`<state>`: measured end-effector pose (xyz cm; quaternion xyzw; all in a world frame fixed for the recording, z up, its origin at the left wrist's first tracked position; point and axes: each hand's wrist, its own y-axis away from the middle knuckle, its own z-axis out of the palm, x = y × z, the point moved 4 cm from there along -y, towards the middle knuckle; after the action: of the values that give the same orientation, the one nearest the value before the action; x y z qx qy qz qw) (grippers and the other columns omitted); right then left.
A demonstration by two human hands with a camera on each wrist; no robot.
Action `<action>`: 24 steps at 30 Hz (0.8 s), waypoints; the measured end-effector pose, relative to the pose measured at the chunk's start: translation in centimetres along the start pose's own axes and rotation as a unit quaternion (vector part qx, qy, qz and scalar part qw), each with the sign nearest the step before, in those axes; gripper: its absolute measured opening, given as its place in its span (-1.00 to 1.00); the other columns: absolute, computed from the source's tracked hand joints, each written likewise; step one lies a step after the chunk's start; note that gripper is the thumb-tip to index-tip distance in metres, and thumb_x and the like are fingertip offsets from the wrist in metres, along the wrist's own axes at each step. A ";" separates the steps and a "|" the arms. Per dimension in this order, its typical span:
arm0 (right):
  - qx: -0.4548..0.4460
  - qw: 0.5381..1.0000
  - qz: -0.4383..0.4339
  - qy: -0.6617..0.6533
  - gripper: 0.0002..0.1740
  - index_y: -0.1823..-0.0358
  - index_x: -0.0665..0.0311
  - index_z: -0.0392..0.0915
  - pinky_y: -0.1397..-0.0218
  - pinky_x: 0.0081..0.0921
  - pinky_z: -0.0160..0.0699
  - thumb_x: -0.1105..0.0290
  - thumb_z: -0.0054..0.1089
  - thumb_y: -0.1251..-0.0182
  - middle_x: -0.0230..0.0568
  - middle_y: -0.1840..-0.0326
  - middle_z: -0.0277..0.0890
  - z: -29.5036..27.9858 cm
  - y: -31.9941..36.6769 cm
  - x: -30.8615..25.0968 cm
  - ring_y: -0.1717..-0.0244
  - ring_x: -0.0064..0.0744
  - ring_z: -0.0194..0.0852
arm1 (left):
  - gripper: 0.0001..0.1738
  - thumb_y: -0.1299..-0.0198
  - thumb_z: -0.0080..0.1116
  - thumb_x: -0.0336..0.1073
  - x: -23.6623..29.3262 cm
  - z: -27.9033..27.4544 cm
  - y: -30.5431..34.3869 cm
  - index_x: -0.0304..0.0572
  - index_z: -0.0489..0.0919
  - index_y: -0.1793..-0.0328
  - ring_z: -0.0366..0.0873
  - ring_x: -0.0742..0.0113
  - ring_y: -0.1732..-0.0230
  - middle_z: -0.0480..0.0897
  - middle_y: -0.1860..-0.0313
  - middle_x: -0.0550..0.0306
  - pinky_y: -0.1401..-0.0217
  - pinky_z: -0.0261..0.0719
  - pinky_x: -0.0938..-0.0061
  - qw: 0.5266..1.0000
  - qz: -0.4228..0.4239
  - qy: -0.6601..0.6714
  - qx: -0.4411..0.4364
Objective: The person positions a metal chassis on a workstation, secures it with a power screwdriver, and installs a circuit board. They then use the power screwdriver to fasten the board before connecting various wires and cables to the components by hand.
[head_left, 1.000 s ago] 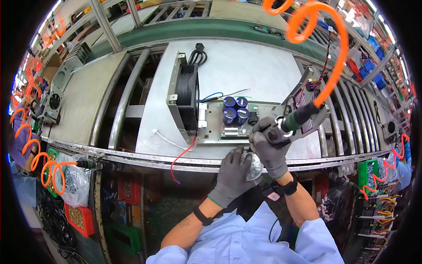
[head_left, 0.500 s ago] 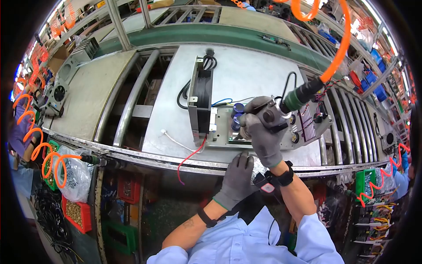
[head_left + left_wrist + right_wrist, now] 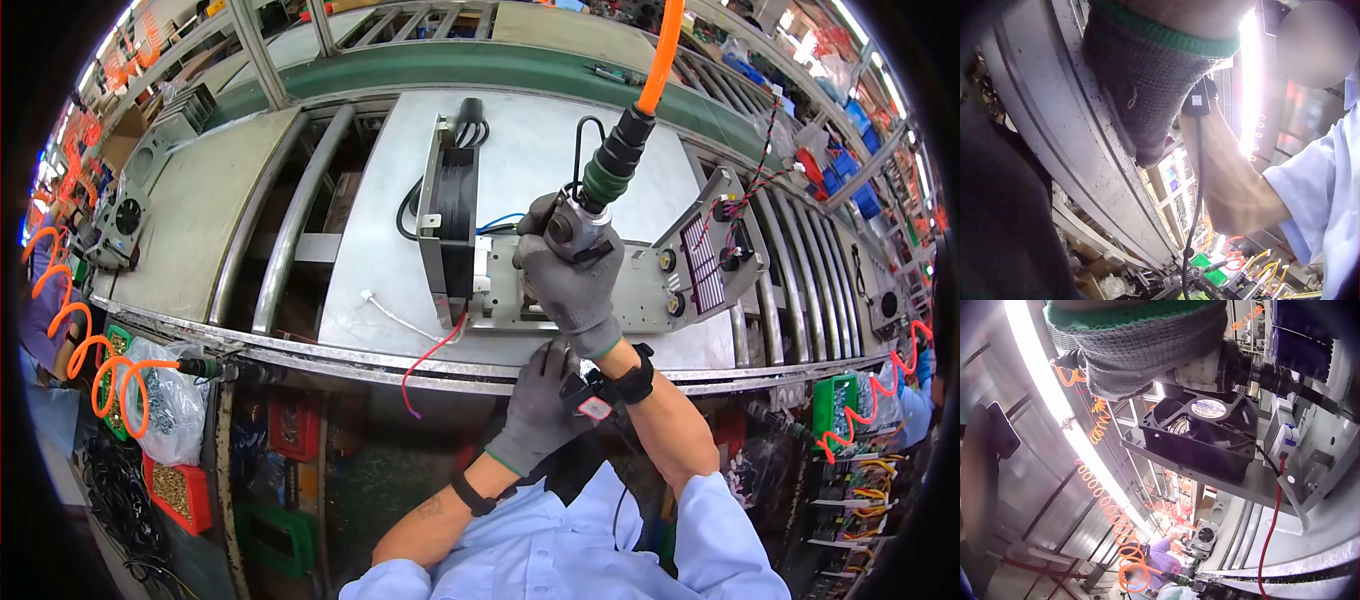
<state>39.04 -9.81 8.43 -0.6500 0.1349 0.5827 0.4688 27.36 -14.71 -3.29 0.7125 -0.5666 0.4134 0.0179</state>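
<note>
My right hand, in a grey glove, grips a pneumatic screwdriver over the middle of a metal chassis; hand and tool hide the bit's tip and the parts below. A black fan stands upright at the chassis's left end. In the right wrist view, the fan lies beyond the tool, with blue capacitors at upper right. My left hand rests at the table's front edge, fingers fairly straight. Beside it, shiny small parts are mostly hidden by my right wrist.
An orange air hose rises from the tool. Red and white wires hang at the chassis's left front. A vented panel with wires stands at its right end. Rollers flank the white board.
My right hand has carried the screwdriver from beside the small parts up over the chassis, then further left. The chassis and fan appear shifted right. My left hand has stayed near the edge.
</note>
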 end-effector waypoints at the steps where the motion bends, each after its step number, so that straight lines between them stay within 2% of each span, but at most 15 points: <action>1: 0.000 1.000 0.003 0.016 -0.77 0.12 0.42 0.62 0.18 -0.64 0.59 0.62 0.32 -0.16 -0.42 0.37 0.59 0.0 -0.1 0.1 0.30 -0.69 0.55 | -0.18 0.12 0.54 0.05 0.0 0.1 0.1 -0.31 0.55 -0.21 0.43 -0.27 -0.30 0.42 -0.31 -0.26 -0.28 0.52 0.01 1.000 0.000 -0.003 -0.002; 3: -0.037 0.999 -0.005 0.010 -0.78 0.14 0.41 0.61 0.19 -0.63 0.58 0.61 0.32 -0.15 -0.43 0.37 0.58 -0.1 -0.1 0.5 0.33 -0.69 0.54 | -0.09 0.17 0.54 0.08 -0.1 0.3 0.2 -0.38 0.50 -0.24 0.41 -0.23 -0.34 0.38 -0.37 -0.27 -0.33 0.49 0.01 1.000 0.002 -0.010 -0.005; 6: -0.048 0.999 -0.004 -0.001 -0.80 0.18 0.39 0.60 0.21 -0.62 0.57 0.60 0.31 -0.14 -0.43 0.38 0.58 -0.1 0.3 0.0 0.34 -0.69 0.53 | -0.25 0.11 0.56 0.01 0.4 -0.2 -0.1 -0.26 0.59 -0.17 0.46 -0.27 -0.22 0.44 -0.25 -0.25 -0.23 0.53 0.00 1.000 0.021 -0.013 0.013; 7: -0.045 0.999 -0.003 -0.006 -0.81 0.19 0.39 0.60 0.22 -0.62 0.57 0.60 0.31 -0.14 -0.42 0.38 0.58 0.1 0.3 -0.4 0.34 -0.69 0.52 | -0.20 0.12 0.55 0.03 0.4 0.0 -0.1 -0.32 0.56 -0.19 0.45 -0.26 -0.25 0.43 -0.28 -0.26 -0.24 0.52 0.01 1.000 0.021 -0.018 0.001; 9: -0.035 0.999 -0.011 -0.038 -0.76 0.12 0.41 0.59 0.20 -0.63 0.59 0.63 0.31 -0.15 -0.40 0.33 0.60 -0.2 0.6 -0.9 0.29 -0.69 0.55 | -0.10 0.15 0.52 0.06 0.1 0.6 0.2 -0.44 0.49 -0.24 0.42 -0.23 -0.30 0.39 -0.35 -0.28 -0.28 0.50 0.02 0.999 0.019 -0.030 -0.021; 11: -0.017 0.997 -0.025 -0.071 -0.72 0.07 0.41 0.59 0.18 -0.64 0.60 0.65 0.32 -0.16 -0.38 0.29 0.61 -0.7 1.1 -0.9 0.26 -0.69 0.56 | -0.08 0.15 0.53 0.05 -0.4 1.1 0.3 -0.46 0.49 -0.26 0.42 -0.23 -0.31 0.41 -0.33 -0.29 -0.29 0.50 0.02 0.998 0.019 -0.061 -0.021; 12: -0.037 0.996 -0.039 -0.078 -0.69 0.02 0.42 0.58 0.16 -0.65 0.60 0.68 0.31 -0.17 -0.34 0.23 0.62 -1.6 1.5 -1.3 0.23 -0.66 0.57 | -0.08 0.15 0.53 0.04 -0.6 1.3 0.3 -0.46 0.48 -0.27 0.42 -0.23 -0.31 0.42 -0.32 -0.29 -0.30 0.50 0.03 0.997 0.015 -0.075 -0.021; 14: -0.014 0.992 0.019 -0.121 -0.71 0.06 0.40 0.57 0.16 -0.62 0.60 0.71 0.28 -0.17 -0.30 0.21 0.62 -3.4 3.0 -2.1 0.23 -0.63 0.57 | -0.06 0.14 0.54 0.03 0.3 0.2 0.1 -0.49 0.47 -0.29 0.44 -0.24 -0.30 0.44 -0.31 -0.30 -0.31 0.51 0.04 0.998 0.001 -0.057 -0.030; 17: 0.017 0.996 0.047 -0.074 -0.74 0.12 0.38 0.56 0.16 -0.58 0.61 0.74 0.24 -0.16 -0.30 0.22 0.61 -5.9 4.4 -3.1 0.24 -0.60 0.59 | -0.02 0.16 0.59 0.03 0.8 -0.5 -0.3 -0.55 0.45 -0.29 0.47 -0.25 -0.27 0.46 -0.29 -0.33 -0.33 0.52 0.05 0.999 0.004 -0.052 -0.012; 19: 0.020 1.000 0.004 -0.024 -0.76 0.17 0.37 0.56 0.15 -0.55 0.63 0.76 0.23 -0.13 -0.29 0.26 0.60 -6.9 4.7 -4.4 0.24 -0.57 0.60 | 0.01 0.17 0.60 0.04 1.1 -0.7 -0.4 -0.57 0.44 -0.29 0.48 -0.26 -0.25 0.46 -0.29 -0.34 -0.32 0.53 0.04 0.999 0.017 -0.043 0.012; 21: 0.001 1.000 0.018 0.008 -0.60 -0.08 0.30 0.43 0.42 -0.62 0.55 0.71 0.15 -0.21 -0.20 0.17 0.52 -8.1 5.4 -2.9 0.29 -0.55 0.57 | 0.01 0.18 0.60 0.05 1.1 -0.5 -0.4 -0.58 0.44 -0.27 0.48 -0.28 -0.24 0.46 -0.29 -0.35 -0.32 0.53 0.03 0.999 0.018 -0.044 0.010; 24: -0.027 1.000 0.013 -0.003 -0.63 -0.05 0.32 0.45 0.45 -0.64 0.52 0.72 0.13 -0.21 -0.20 0.19 0.53 -8.7 6.1 -1.8 0.34 -0.56 0.56 | 0.00 0.17 0.60 0.06 1.1 -0.5 -0.4 -0.57 0.44 -0.25 0.48 -0.29 -0.23 0.45 -0.29 -0.37 -0.31 0.53 0.01 0.998 0.027 -0.052 0.019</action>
<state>39.62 -20.33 6.20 -0.6585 0.1262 0.5944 0.4439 27.42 -15.22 -2.16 0.7177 -0.5780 0.3867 -0.0363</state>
